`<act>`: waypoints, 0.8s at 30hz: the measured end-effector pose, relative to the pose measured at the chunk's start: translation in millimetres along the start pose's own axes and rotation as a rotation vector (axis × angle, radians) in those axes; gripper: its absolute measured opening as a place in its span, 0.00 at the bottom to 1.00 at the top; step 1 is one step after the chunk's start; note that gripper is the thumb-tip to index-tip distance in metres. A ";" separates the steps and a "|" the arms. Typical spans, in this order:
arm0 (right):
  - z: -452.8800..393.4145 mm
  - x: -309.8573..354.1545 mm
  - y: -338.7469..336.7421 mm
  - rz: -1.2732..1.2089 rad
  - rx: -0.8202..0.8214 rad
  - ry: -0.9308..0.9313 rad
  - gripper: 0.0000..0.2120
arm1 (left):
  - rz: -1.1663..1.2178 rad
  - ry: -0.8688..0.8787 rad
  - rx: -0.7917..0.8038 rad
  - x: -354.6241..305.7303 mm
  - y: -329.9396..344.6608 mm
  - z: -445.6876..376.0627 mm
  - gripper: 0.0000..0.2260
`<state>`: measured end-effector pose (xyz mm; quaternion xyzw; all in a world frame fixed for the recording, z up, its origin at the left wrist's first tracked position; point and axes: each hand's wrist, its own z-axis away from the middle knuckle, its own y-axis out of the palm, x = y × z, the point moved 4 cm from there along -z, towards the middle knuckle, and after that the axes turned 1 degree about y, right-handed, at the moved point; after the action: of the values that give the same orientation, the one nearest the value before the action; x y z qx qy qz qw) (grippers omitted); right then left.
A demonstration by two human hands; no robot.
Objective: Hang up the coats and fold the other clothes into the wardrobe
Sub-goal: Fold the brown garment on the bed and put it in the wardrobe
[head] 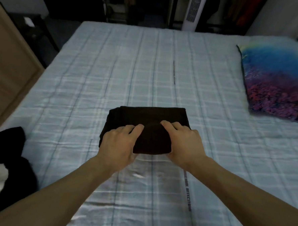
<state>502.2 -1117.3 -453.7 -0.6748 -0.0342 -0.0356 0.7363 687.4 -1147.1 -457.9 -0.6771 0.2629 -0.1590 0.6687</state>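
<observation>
A dark brown folded cloth bundle (144,128) lies on the bed with the pale blue checked quilt (147,69), near the person's edge. The left hand (119,143) and the right hand (183,141) both grip its near edge, fingers curled over the top and thumbs tucked under.

The bundle looks soft and light, and it will flop open if lifted by one corner. It is best held from both sides with fingers underneath, so the folds stay together.

A black floppy garment (10,165) lies at the left edge of the bed, partly cut off by the frame. The open dark wardrobe (130,5) across the room is dim; there seem to be clothes hanging inside, but its shelves are hard to make out.
</observation>
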 end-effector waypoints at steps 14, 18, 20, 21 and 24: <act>130.6 59.6 -232.7 -0.039 -0.193 -0.108 0.44 | -0.075 0.048 -0.230 -62.1 -255.1 104.4 0.32; 178.0 79.6 -278.1 -0.070 -0.289 -0.174 0.43 | -0.173 0.009 -0.285 -87.8 -311.7 154.1 0.30; 202.3 89.4 -294.7 -0.072 -0.326 -0.208 0.42 | -0.219 -0.034 -0.290 -102.0 -334.6 182.6 0.29; 214.4 95.4 -300.9 -0.075 -0.335 -0.227 0.43 | -0.239 -0.059 -0.292 -108.7 -343.7 198.6 0.29; 246.1 118.7 -316.6 -0.078 -0.350 -0.291 0.44 | -0.292 -0.136 -0.295 -122.7 -366.9 245.9 0.30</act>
<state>588.5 -900.3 -106.8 -0.7886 -0.1593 0.0283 0.5933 779.9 -887.1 -91.9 -0.8076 0.1367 -0.1681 0.5485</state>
